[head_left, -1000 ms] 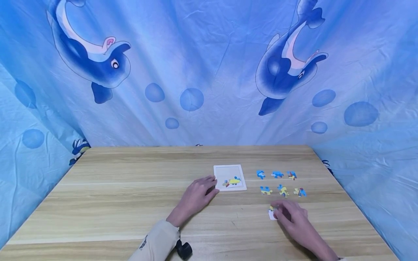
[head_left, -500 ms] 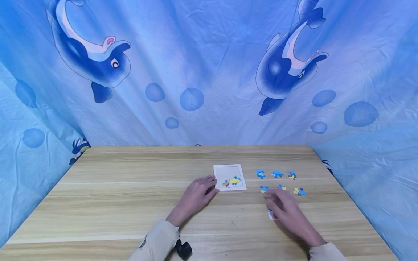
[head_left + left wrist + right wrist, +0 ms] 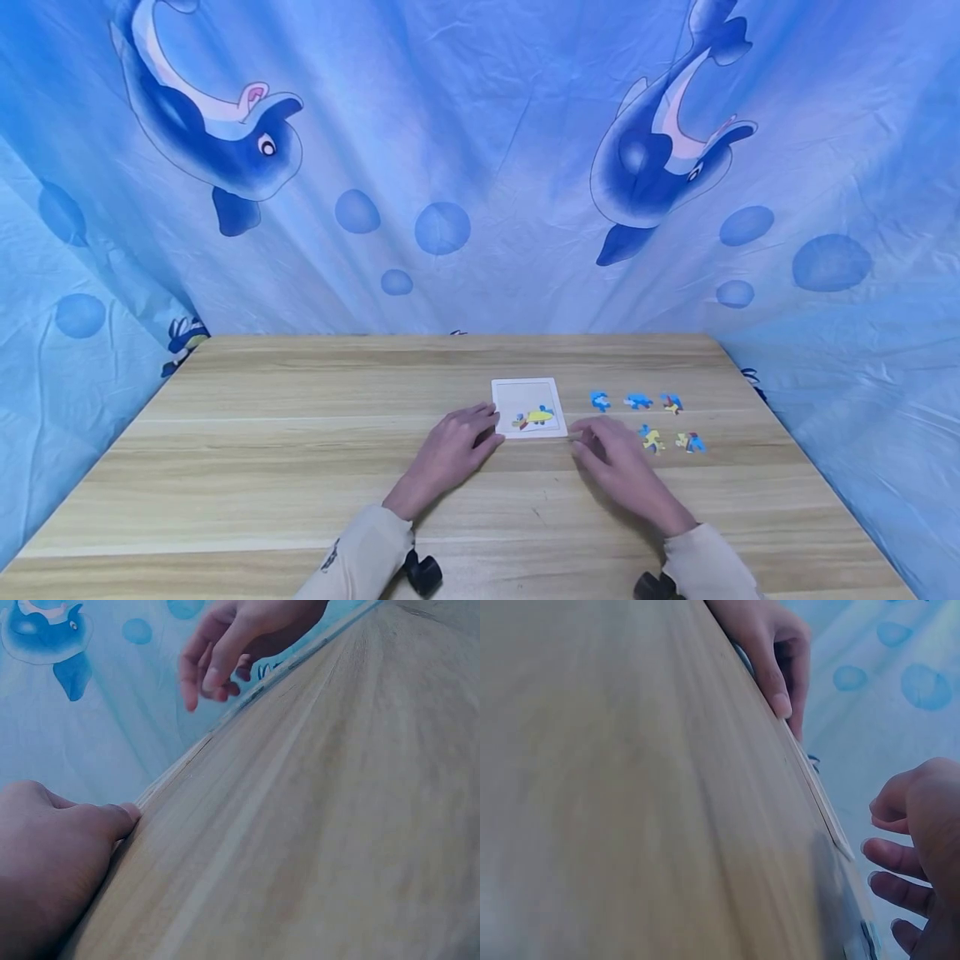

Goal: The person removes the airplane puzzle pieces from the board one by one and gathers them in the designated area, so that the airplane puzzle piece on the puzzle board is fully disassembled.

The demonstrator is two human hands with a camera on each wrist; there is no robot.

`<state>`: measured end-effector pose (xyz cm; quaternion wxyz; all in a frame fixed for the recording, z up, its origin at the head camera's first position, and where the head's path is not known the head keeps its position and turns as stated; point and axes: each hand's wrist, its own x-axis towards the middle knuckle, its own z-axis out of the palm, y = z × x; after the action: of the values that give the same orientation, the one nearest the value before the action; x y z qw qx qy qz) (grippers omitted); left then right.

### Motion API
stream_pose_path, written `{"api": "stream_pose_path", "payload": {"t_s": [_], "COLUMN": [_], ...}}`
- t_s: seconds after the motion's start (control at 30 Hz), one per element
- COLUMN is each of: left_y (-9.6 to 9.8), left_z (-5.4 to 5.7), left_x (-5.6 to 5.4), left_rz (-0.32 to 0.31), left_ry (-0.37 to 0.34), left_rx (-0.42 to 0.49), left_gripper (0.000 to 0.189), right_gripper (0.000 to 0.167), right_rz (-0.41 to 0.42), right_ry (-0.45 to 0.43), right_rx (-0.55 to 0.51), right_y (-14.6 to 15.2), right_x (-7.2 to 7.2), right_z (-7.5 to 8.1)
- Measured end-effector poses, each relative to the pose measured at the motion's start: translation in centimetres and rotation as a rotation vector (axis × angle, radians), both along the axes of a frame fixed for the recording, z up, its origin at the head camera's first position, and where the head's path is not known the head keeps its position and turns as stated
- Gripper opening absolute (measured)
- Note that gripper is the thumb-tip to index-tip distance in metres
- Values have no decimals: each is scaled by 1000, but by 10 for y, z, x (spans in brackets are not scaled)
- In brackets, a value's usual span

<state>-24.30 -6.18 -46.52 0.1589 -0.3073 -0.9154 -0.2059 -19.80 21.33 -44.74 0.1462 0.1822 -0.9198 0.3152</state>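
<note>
A white square puzzle tray (image 3: 522, 381) lies on the table with a few joined yellow and blue pieces (image 3: 538, 415) near its lower edge. My left hand (image 3: 452, 447) holds the tray's lower left corner, its thumb at the near edge. My right hand (image 3: 618, 467) hovers just right of the tray, fingers loosely bent; the right wrist view shows nothing between them. Loose puzzle pieces (image 3: 637, 402) lie in rows beyond it. The left piece of the second row and the white-edged piece nearer me are out of sight, where the hand and wrist lie.
A wood-grain table (image 3: 300, 467) carries everything. Blue curtains (image 3: 480, 250) printed with dolphins rise behind it and at both sides. Black wrist cameras (image 3: 423, 575) are on both wrists.
My right hand has moved left and away from me, from the white-edged piece across the second row to beside the tray. The left hand stays on the tray.
</note>
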Motion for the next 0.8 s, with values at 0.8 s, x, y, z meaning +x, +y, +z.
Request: {"api": "stream_pose_path", "payload": {"t_s": [0.8], "left_y": [2], "left_z": [-2], "left_x": [0], "left_rz": [-13], "left_ry": [38], "left_rx": [19], "left_gripper": [38], "right_gripper": [22], "right_rz": [54], "right_ry": [17], "right_rx": [54], "right_y": [-48], "right_x": [-28], "right_z": [-4]}}
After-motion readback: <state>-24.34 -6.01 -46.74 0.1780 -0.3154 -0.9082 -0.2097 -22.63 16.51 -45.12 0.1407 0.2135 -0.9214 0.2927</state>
